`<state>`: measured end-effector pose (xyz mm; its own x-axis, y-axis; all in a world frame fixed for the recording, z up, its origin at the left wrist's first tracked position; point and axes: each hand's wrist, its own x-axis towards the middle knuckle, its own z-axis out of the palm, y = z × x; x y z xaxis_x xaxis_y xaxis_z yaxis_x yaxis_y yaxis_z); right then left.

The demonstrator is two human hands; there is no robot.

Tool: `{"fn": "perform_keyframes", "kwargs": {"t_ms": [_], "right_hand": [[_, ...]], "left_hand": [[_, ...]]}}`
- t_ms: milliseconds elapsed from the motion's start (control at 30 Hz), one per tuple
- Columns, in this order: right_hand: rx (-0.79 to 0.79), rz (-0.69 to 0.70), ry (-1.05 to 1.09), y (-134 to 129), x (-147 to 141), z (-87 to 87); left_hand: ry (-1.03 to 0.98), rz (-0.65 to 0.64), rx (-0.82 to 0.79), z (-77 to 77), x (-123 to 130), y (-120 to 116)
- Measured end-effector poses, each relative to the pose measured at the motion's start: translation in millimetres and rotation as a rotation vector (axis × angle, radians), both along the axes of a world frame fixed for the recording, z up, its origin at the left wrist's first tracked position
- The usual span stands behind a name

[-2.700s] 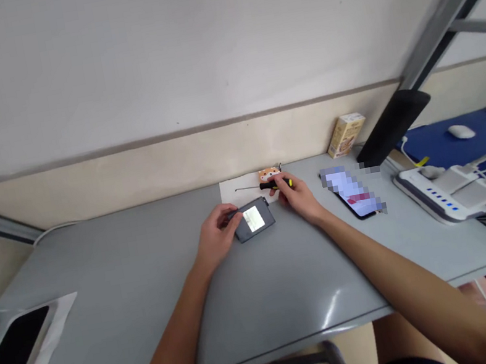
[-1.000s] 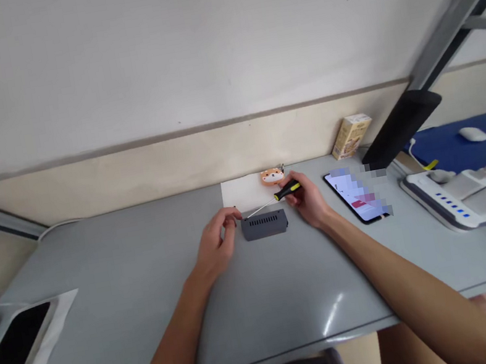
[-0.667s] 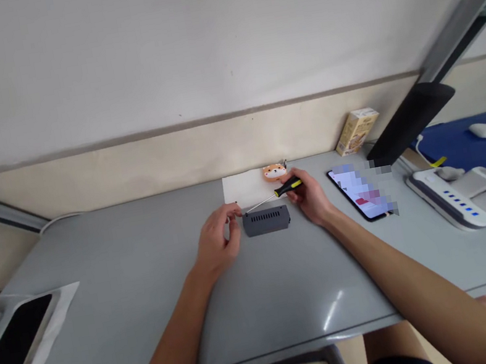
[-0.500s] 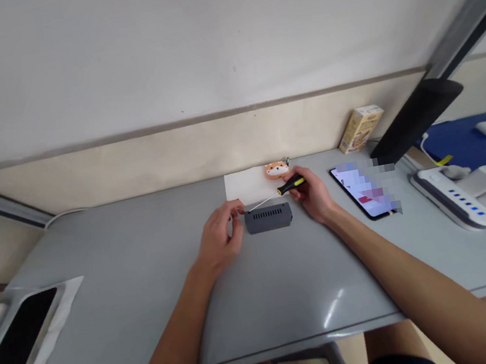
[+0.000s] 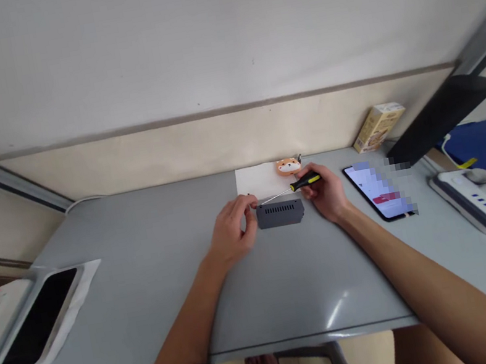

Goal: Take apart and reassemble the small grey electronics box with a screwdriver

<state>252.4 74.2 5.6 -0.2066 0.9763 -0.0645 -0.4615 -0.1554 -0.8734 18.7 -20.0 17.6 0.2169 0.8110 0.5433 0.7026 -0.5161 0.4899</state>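
Observation:
A dark grey box with a row of vent slots lies on the grey desk. My left hand is at its left end, thumb and index finger bent against that end and its upper corner. A tiny dark bit shows by the fingertips, too small to name. My right hand is closed round the black and yellow handle of a screwdriver. The thin shaft points left, and its tip meets the box's upper left corner, close to my left index finger. Behind lies a sheet of white paper.
An orange and white animal-faced case sits on the paper's right corner. To the right are a lit phone, a small carton and a white power strip with plugs. A dark-screened device lies at the left.
The whole view has shifted, so the desk and everything on it appear farther right. Both hands, screwdriver and box keep nearly the same places relative to each other.

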Motion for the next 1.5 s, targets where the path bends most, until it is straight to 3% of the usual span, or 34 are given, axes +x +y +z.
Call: {"fn": "perform_keyframes", "kwargs": {"t_ms": [467, 633, 833, 933, 1033, 1167, 1333, 1500], "right_hand": [[0.008, -0.033, -0.031, 1, -1, 0.9], [0.114, -0.148, -0.315, 0, -9, -7.3], [0.226, -0.018, -0.467, -6, -15, -6.4], [0.218, 0.023, -0.458, -8, -15, -5.2], [0.206, 0.034, -0.451, -7, -16, -5.1], [0.145, -0.039, -0.346, -1, -13, -5.7], [-0.027, -0.103, -0.069, 10, 0, -2.9], [-0.034, -0.196, 0.030, 15, 13, 2.0]], "left_hand": [[0.071, -0.028, 0.078, -8.9, -4, 5], [0.166, -0.018, 0.216, -10.0, -5, 6], [0.178, 0.063, 0.297, -10.3, -4, 5], [0.171, 0.116, 0.306, -8.9, -1, 3], [0.195, 0.064, 0.258, -6.7, 4, 2], [0.164, -0.048, 0.166, -7.7, 8, 2], [0.010, 0.005, 0.075, -11.2, 1, 6], [0.048, 0.020, 0.160, -7.5, -7, 7]]}}
